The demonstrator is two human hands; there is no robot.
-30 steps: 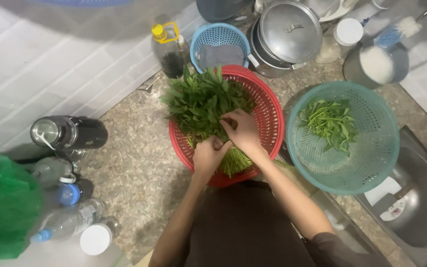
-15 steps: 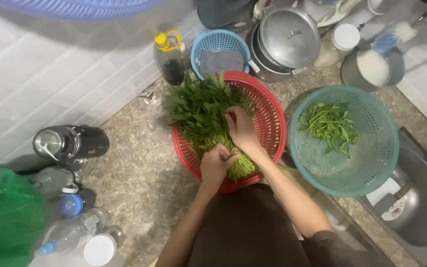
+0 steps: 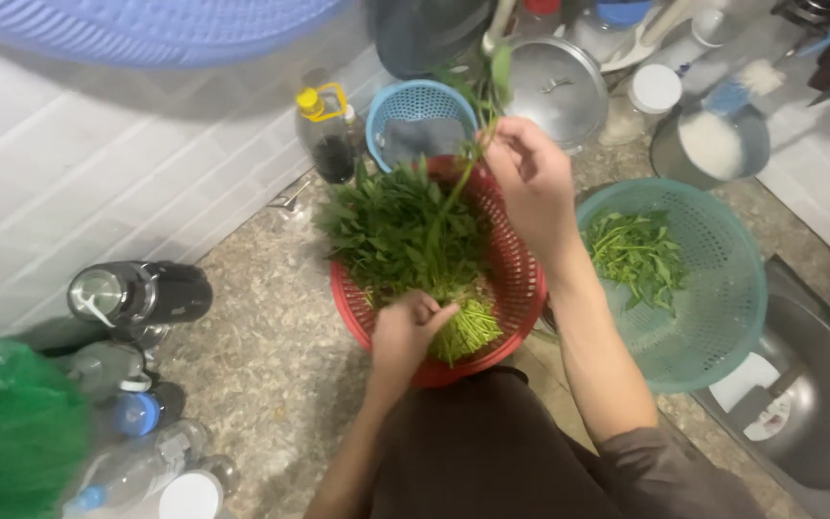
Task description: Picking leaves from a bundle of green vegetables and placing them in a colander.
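A red plastic basket (image 3: 521,298) on the stone counter holds a bunch of leafy green stalks (image 3: 396,231). My left hand (image 3: 405,332) is closed on the cut stem ends at the basket's near side. Raised over the basket's far rim, my right hand (image 3: 530,178) pinches a single long stalk (image 3: 463,144) that rises out of the bunch, its leaves pointing up. To the right stands a teal basket (image 3: 722,317) with a small pile of picked greens (image 3: 636,255) inside.
A small blue basket (image 3: 420,106) and a yellow-capped dark bottle (image 3: 324,139) stand behind. Metal pots and lids (image 3: 554,86) crowd the back. A dark flask (image 3: 141,293), plastic bottles (image 3: 127,461) and a green bag (image 3: 12,432) lie left. The sink (image 3: 809,423) is at right.
My right hand has lifted from the bunch toward the basket's far rim, drawing one stalk up and out. My left hand stays on the stem ends.
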